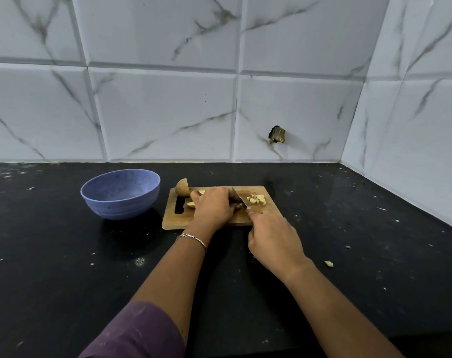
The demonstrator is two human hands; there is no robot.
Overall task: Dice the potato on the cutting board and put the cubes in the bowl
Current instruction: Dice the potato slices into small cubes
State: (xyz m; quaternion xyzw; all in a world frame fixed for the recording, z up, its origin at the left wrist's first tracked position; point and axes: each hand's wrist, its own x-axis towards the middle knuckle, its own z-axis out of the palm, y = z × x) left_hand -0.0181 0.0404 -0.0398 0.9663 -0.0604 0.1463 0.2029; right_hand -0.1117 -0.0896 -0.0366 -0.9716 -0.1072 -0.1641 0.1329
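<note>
While the left hand lies curled over a potato piece at the middle of the cutting board, the bowl stands just left of the board, left of the frame's centre. It is a blue-violet bowl with ridged sides, and its speckled inside shows bare. The board is wooden, with a slot handle at its left end, and lies on the black countertop.

On the board's right end sits a small heap of pale cubes. A potato half, skin on, rests at the board's upper left corner, partly over the edge. Two pale slices lie just left of the left hand, near the slot.

The left hand's fingers bend down and press the piece, which is mostly hidden beneath them. The right hand, lower right of the board, is closed around the handle of a knife – the handle itself is hidden – with the forefinger reaching forward toward the blade. The blade slants between the left fingers and the cubes.

One stray bit of potato lies on the countertop, well apart from the board, at the right. A bracelet circles the left wrist, and a purple sleeve covers the arm at the bottom edge.
</note>
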